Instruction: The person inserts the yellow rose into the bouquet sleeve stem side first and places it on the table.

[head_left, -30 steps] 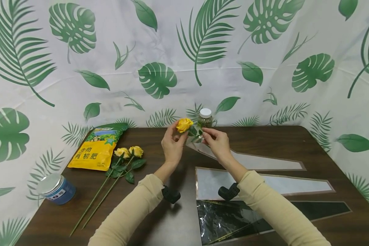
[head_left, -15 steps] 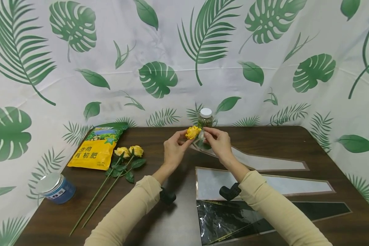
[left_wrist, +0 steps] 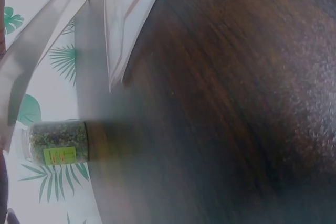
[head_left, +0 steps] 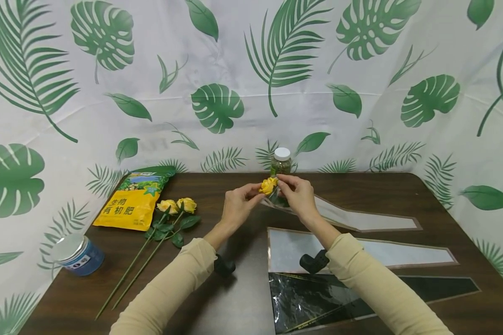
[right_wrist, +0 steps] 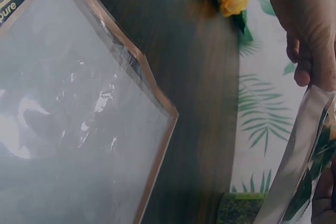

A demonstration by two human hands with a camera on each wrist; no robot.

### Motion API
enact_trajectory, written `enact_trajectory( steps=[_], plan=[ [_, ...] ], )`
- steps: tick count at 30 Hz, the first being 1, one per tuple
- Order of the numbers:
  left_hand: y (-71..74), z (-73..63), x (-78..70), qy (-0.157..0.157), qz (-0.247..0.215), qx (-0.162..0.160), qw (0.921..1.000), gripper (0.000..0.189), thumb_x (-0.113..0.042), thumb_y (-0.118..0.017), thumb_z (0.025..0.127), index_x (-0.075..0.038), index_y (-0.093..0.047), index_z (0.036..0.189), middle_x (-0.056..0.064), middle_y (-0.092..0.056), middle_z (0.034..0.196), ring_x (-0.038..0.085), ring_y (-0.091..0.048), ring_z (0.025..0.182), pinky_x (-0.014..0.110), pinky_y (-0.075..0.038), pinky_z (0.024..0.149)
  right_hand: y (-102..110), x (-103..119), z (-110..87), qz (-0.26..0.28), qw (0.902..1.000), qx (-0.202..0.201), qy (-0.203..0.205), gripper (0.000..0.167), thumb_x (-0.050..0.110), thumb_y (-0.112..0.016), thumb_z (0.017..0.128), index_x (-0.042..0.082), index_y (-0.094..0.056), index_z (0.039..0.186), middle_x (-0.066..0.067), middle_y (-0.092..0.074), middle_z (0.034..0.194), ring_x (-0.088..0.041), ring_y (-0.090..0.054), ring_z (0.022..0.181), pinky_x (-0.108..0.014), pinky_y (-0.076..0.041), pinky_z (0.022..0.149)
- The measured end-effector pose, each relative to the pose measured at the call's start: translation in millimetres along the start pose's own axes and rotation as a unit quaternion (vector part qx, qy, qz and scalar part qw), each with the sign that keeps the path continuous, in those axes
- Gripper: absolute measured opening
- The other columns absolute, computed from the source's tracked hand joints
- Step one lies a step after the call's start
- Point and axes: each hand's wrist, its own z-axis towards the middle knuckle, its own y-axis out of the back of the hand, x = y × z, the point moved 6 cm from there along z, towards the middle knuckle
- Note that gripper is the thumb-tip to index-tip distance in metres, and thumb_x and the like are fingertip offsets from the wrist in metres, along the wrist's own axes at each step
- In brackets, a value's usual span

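A yellow rose (head_left: 268, 185) lies between my two hands in the head view, its bloom at the fingertips of both. My left hand (head_left: 236, 204) pinches the edge of a long tapering flower sleeve (head_left: 352, 219), white with a brown border. From the other side my right hand (head_left: 299, 197) pinches the sleeve near the bloom. Green leaves (right_wrist: 300, 198) show against the sleeve's clear side in the right wrist view, where the left hand (right_wrist: 310, 30) grips its pale edge. Folds of the sleeve (left_wrist: 126, 19) hang at the top of the left wrist view. The rose's stem is mostly hidden.
A second white sleeve (head_left: 394, 252) and a black one (head_left: 436, 286) lie flat at the right. Left are two more yellow roses (head_left: 177, 206), a yellow bag (head_left: 130, 202) and a blue tin (head_left: 84, 260). A white-capped jar (head_left: 282, 162) stands behind the hands.
The rose has shifted right and slightly down, from the left fingertips toward the right hand. My left hand has followed it rightward; the right hand has stayed nearly in place.
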Motion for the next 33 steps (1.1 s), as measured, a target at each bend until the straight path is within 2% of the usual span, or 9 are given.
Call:
enact_trajectory(
  steps=[5,6,12,13,17,20,26,29,33],
  plan=[
    [-4.0,-1.2,-1.4,-0.003,0.021,0.031,0.9993,0.026,-0.025,-0.065,0.09,-0.006,-0.07,0.107,0.004,-0.073,0.086,0.012,-0.068,0.069,0.024,-0.054,0.059,2,0,-0.6,-0.022,0.9996,-0.009,0.015,0.026,0.007,-0.059,0.092,-0.004,-0.064,0.115,-0.022,-0.068,0.101,0.0,-0.058,0.063,-0.012,-0.049,0.059],
    [-4.9,-1.6,-2.0,-0.004,0.026,0.037,0.999,0.028,-0.027,-0.065,0.089,-0.006,-0.07,0.108,0.004,-0.073,0.086,0.011,-0.068,0.068,0.022,-0.053,0.064,3,0,-0.7,-0.028,0.9993,-0.012,0.023,0.026,0.007,-0.059,0.092,-0.005,-0.065,0.114,-0.022,-0.068,0.099,-0.003,-0.059,0.064,-0.012,-0.048,0.059],
    [-8.5,-3.1,-4.5,-0.018,0.038,0.04,0.9983,0.034,-0.028,-0.075,0.079,-0.005,-0.07,0.105,0.002,-0.073,0.077,0.008,-0.065,0.06,0.018,-0.05,0.061,2,3,-1.7,-0.085,0.9945,-0.007,0.061,0.024,0.007,-0.059,0.092,-0.003,-0.066,0.113,-0.018,-0.065,0.09,-0.018,-0.062,0.068,-0.014,-0.045,0.056],
    [-8.8,-3.1,-5.0,-0.023,0.04,0.037,0.9982,0.033,-0.026,-0.076,0.079,-0.005,-0.07,0.104,0.002,-0.072,0.076,0.008,-0.065,0.059,0.02,-0.051,0.057,2,3,-1.9,-0.091,0.9937,-0.003,0.065,0.024,0.008,-0.059,0.092,-0.002,-0.066,0.113,-0.017,-0.064,0.09,-0.02,-0.061,0.069,-0.015,-0.045,0.055],
    [-10.0,-3.5,-9.3,-0.035,0.061,0.036,0.9969,0.032,-0.026,-0.077,0.077,-0.005,-0.071,0.101,0.001,-0.072,0.073,0.009,-0.066,0.06,0.028,-0.048,0.074,1,3,-2.1,-0.113,0.9909,-0.001,0.073,0.023,0.008,-0.059,0.093,0.0,-0.068,0.112,-0.015,-0.062,0.085,-0.021,-0.059,0.068,-0.017,-0.043,0.054],
    [-11.1,-4.5,-12.9,-0.037,0.078,0.041,0.9954,0.032,-0.028,-0.077,0.077,-0.006,-0.072,0.1,0.001,-0.072,0.073,0.01,-0.066,0.062,0.039,-0.042,0.079,1,4,-2.2,-0.126,0.9885,-0.001,0.084,0.022,0.008,-0.059,0.092,0.0,-0.069,0.11,-0.014,-0.062,0.083,-0.02,-0.058,0.067,-0.018,-0.042,0.054],
    [-15.2,-5.9,-17.1,-0.04,0.111,0.05,0.9918,0.03,-0.031,-0.076,0.077,-0.01,-0.074,0.099,-0.003,-0.071,0.071,0.008,-0.063,0.06,0.037,-0.035,0.07,1,9,-2.8,-0.148,0.981,-0.011,0.125,0.019,0.004,-0.062,0.09,-0.001,-0.07,0.106,-0.014,-0.061,0.081,-0.017,-0.048,0.066,-0.02,-0.037,0.055],
    [-16.5,-6.1,-18.1,-0.041,0.124,0.052,0.9901,0.028,-0.032,-0.075,0.077,-0.012,-0.075,0.097,-0.003,-0.07,0.07,0.008,-0.061,0.058,0.033,-0.031,0.065,0,11,-3.7,-0.146,0.9795,-0.012,0.138,0.018,0.002,-0.062,0.089,-0.002,-0.071,0.104,-0.014,-0.062,0.082,-0.018,-0.049,0.067,-0.021,-0.037,0.055],
    [-18.8,-7.8,-17.9,-0.042,0.144,0.06,0.9869,0.025,-0.032,-0.075,0.078,-0.015,-0.076,0.097,-0.004,-0.067,0.067,0.009,-0.058,0.056,0.031,-0.031,0.062,-3,13,-5.0,-0.15,0.9766,-0.003,0.154,0.017,0.003,-0.063,0.088,-0.002,-0.071,0.103,-0.014,-0.062,0.084,-0.019,-0.052,0.07,-0.023,-0.04,0.057]
  ],
)
